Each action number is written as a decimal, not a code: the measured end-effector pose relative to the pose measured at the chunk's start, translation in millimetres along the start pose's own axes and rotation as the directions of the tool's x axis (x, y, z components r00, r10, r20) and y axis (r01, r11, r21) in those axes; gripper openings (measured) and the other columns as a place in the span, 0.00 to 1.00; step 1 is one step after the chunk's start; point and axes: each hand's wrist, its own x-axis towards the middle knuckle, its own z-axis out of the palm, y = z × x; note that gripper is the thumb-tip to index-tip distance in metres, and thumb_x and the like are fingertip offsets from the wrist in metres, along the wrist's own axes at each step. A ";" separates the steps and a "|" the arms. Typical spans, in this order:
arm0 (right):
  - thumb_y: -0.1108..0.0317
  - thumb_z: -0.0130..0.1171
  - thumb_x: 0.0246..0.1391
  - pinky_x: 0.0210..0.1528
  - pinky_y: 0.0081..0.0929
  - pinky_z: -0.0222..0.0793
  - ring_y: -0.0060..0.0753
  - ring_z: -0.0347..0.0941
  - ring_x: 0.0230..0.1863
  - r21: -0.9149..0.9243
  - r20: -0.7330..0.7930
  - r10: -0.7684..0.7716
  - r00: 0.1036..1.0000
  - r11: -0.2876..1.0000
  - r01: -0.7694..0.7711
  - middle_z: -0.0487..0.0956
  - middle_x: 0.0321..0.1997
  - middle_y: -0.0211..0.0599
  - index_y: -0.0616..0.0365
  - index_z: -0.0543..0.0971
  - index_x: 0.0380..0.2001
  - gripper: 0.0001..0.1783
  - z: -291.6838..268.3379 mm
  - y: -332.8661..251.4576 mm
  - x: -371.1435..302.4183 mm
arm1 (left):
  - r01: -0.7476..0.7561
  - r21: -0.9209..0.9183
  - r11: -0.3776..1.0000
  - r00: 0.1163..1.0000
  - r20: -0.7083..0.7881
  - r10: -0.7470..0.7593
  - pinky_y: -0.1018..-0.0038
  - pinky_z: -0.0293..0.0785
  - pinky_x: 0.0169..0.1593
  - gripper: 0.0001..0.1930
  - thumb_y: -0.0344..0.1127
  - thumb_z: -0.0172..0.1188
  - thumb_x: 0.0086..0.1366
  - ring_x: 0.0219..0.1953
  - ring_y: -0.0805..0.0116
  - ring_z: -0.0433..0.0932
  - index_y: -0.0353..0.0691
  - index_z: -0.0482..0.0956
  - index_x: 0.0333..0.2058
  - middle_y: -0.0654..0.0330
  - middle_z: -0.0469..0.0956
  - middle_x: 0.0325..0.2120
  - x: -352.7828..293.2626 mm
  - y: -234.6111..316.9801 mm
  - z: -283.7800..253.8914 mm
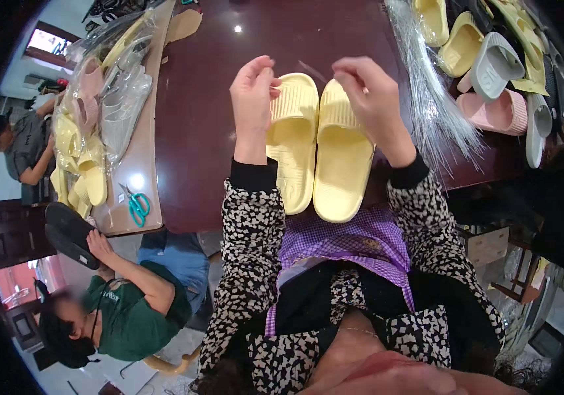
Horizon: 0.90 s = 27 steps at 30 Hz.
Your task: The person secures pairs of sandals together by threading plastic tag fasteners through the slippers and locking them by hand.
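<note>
Far left of the yellow slippers (pixel 293 158), a co-worker's hand (pixel 101 246) holds a black slipper (pixel 71 235). Nearer them, still to the left, are plastic-bagged slippers (pixel 124 108) and, closer to the wearer, teal-handled scissors (pixel 138 209). The left hand (pixel 253 82), fingers curled, is at the pair's left strap edge; grip cannot be determined. The pair lies side by side on the maroon tabletop (pixel 196 99), toes away from the wearer. The right hand (pixel 369 85), fingers bent, overlaps its right strap; grip likewise undetermined. Right of the pair: clear strands (pixel 436 99), then assorted loose slippers (pixel 498 66).
</note>
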 end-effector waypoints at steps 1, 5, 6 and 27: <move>0.73 0.59 0.48 0.32 0.23 0.71 0.33 0.75 0.27 0.081 0.049 0.061 0.997 0.995 -0.065 0.79 0.31 0.38 0.59 0.79 0.33 0.07 -7.3 -11.7 -8.0 | -0.021 0.023 1.000 0.997 -0.070 0.022 0.85 0.69 0.26 0.08 0.26 0.52 0.61 0.25 0.80 0.72 0.34 0.75 0.40 0.62 0.76 0.31 1.6 -1.0 -5.4; 0.73 0.58 0.48 0.31 0.27 0.73 0.39 0.76 0.31 -0.014 0.357 0.042 0.933 0.999 -0.039 0.78 0.32 0.43 0.58 0.76 0.41 0.14 -25.7 -48.3 -45.9 | -0.039 0.062 0.997 0.972 -0.228 0.053 0.84 0.70 0.28 0.10 0.26 0.52 0.60 0.27 0.77 0.73 0.33 0.74 0.41 0.60 0.76 0.32 8.6 -3.6 -16.3; 0.72 0.58 0.48 0.32 0.29 0.73 0.42 0.77 0.32 -0.056 0.460 0.054 0.887 0.998 -0.031 0.78 0.31 0.44 0.57 0.74 0.44 0.17 -27.2 -52.9 -48.2 | -0.021 0.075 0.997 0.966 -0.254 0.040 0.83 0.70 0.29 0.11 0.26 0.53 0.60 0.27 0.76 0.74 0.33 0.75 0.41 0.60 0.76 0.32 10.8 -4.1 -14.9; 0.72 0.54 0.44 0.20 0.35 0.64 0.35 0.68 0.17 -0.372 0.395 0.007 0.919 0.916 0.152 0.68 0.15 0.37 0.52 0.72 0.29 0.06 -67.0 70.2 58.1 | 0.217 0.232 0.948 0.976 -0.057 -0.210 0.82 0.68 0.26 0.11 0.36 0.53 0.64 0.26 0.76 0.73 0.35 0.74 0.40 0.62 0.76 0.29 14.0 -36.7 -65.6</move>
